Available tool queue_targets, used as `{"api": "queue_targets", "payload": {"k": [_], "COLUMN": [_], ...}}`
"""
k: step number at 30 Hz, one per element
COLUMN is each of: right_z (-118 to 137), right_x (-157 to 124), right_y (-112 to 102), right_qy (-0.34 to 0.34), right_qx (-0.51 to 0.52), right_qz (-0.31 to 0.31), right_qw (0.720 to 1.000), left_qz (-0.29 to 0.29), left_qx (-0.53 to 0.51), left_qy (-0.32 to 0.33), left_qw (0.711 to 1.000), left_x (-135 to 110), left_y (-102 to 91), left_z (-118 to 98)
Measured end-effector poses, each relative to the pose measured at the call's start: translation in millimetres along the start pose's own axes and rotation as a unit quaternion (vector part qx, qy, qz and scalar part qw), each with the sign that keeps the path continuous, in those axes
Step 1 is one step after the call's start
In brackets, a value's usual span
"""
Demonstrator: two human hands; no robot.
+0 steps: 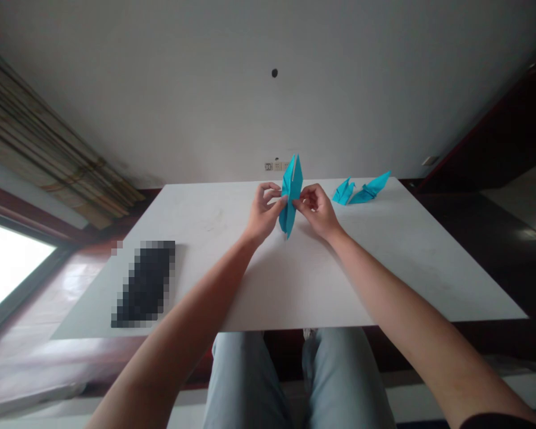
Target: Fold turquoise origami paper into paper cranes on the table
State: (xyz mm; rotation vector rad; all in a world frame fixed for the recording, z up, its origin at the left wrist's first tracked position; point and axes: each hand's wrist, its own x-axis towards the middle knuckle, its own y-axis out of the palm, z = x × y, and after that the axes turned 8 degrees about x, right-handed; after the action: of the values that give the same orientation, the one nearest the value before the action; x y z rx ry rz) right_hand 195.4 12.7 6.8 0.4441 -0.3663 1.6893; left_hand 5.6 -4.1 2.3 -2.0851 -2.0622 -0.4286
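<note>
The left forearm runs bare from the bottom left of the frame up toward its centre, and the right forearm slants in from the bottom right, its dark sleeve just showing at the lower edge. Both wrists look nearly straight. At mid-frame the left hand and right hand face each other, near but apart, each in a pinching grip. The left thumb points up and rightward beneath arched, bent fingers. The right thumb reaches leftward, with the fingers above it curled toward the palm.
</note>
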Motion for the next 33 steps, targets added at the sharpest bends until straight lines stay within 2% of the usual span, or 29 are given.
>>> {"api": "queue_targets", "payload": {"k": [4, 11, 19, 25, 29, 33], "right_z": [-1, 5, 11, 9, 3, 1], "right_x": [0, -1, 2, 5, 7, 4], "right_y": [-1, -3, 0, -2, -2, 0], "right_qy": [-0.005, -0.006, 0.014, 0.021, 0.024, 0.025], "right_qx": [-0.005, 0.005, 0.035, 0.062, 0.086, 0.081], "right_qz": [0.000, 0.032, 0.006, -0.014, -0.041, -0.030], "right_qw": [1.000, 0.999, 0.999, 0.998, 0.995, 0.996], "left_qz": [0.011, -0.005, -0.007, -0.023, -0.011, -0.013], "left_qx": [0.022, 0.001, 0.044, 0.045, 0.016, 0.014], "left_qy": [0.031, 0.038, 0.075, 0.070, 0.054, 0.033], "left_qw": [0.999, 0.999, 0.996, 0.996, 0.998, 0.999], "left_x": [-1, -1, -4, -4, -1, 0], "left_y": [2.6, 6.8, 8.1, 6.4, 5.3, 4.6], "left_z": [-1, 3, 3, 3, 2, 2]}}
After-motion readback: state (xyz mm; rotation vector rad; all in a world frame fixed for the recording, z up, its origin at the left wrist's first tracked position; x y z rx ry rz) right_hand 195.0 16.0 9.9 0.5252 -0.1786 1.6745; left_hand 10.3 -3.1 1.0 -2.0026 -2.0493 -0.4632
